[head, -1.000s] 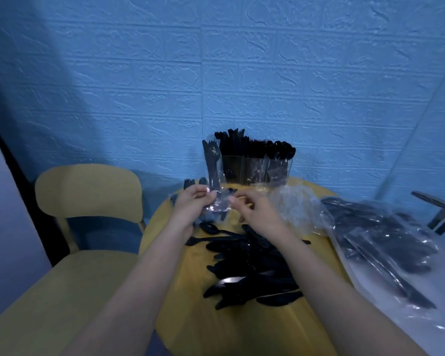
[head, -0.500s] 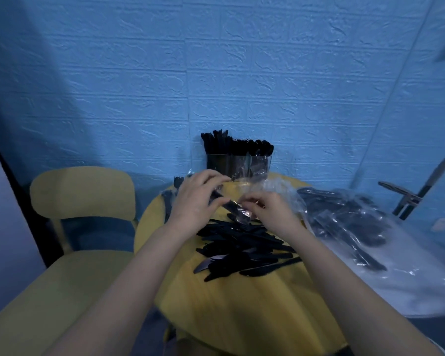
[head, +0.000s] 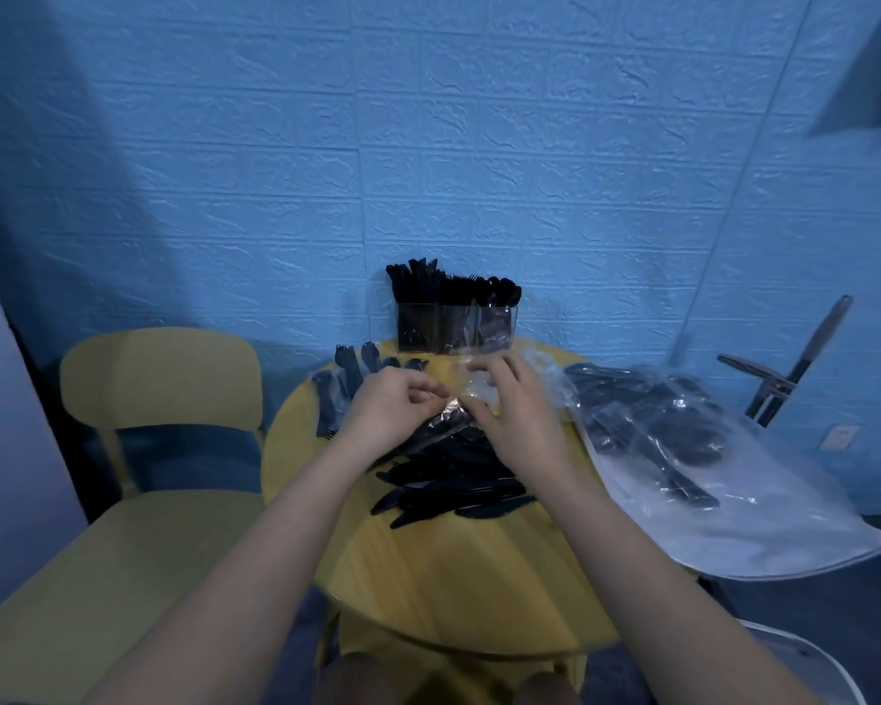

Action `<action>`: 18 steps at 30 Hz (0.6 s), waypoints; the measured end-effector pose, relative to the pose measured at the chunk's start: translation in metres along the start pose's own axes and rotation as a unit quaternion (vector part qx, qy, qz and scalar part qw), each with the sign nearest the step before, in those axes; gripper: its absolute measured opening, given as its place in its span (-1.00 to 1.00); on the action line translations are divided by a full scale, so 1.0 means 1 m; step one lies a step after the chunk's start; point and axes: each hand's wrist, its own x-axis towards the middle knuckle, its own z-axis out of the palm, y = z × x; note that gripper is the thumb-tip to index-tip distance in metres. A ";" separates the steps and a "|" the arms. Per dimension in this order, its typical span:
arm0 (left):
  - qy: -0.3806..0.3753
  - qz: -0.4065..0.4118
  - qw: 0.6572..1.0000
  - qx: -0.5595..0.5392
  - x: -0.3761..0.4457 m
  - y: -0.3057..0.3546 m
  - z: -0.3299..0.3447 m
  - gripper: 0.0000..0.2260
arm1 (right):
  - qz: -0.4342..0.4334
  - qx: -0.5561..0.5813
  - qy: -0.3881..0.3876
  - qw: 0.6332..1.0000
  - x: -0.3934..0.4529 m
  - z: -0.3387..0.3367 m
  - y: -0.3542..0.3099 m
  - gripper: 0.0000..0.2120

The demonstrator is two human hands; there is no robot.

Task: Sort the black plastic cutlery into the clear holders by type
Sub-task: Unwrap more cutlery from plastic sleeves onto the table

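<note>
Head view: round table [head: 459, 577]; bag [head: 708, 480] of cutlery at 3 o'clock; loose cutlery [head: 443, 485] at centre; holders [head: 453, 325] at 12 o'clock, filled. Left hand [head: 385, 412] and right hand [head: 517, 417], fingers curled, pinching a wrapper [head: 471, 396].

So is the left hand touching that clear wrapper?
Touching. The head view shows the left hand pinching the edge of the clear wrapper, which the right hand also grips.

Head-worn view, forward and down over the table [head: 459, 577].
</note>
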 end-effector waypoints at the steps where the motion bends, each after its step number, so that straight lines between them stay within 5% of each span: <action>1: 0.006 -0.011 1.000 -0.018 -0.002 0.001 0.000 -0.92 | -0.026 -0.029 0.019 0.999 -0.003 0.002 0.000 -0.75; 8: -0.031 -0.060 0.980 -0.189 -0.011 -0.006 0.005 -0.92 | -0.112 -0.030 -0.031 0.993 -0.016 0.010 0.007 -0.73; 14: -0.026 -0.058 0.982 -0.176 -0.015 -0.014 0.010 -0.92 | -0.164 -0.070 -0.006 0.984 -0.020 0.014 0.010 -0.84; 18: -0.011 -0.038 0.989 -0.140 -0.015 -0.018 0.011 -0.94 | -0.106 -0.014 0.023 0.994 -0.022 0.020 0.008 -0.83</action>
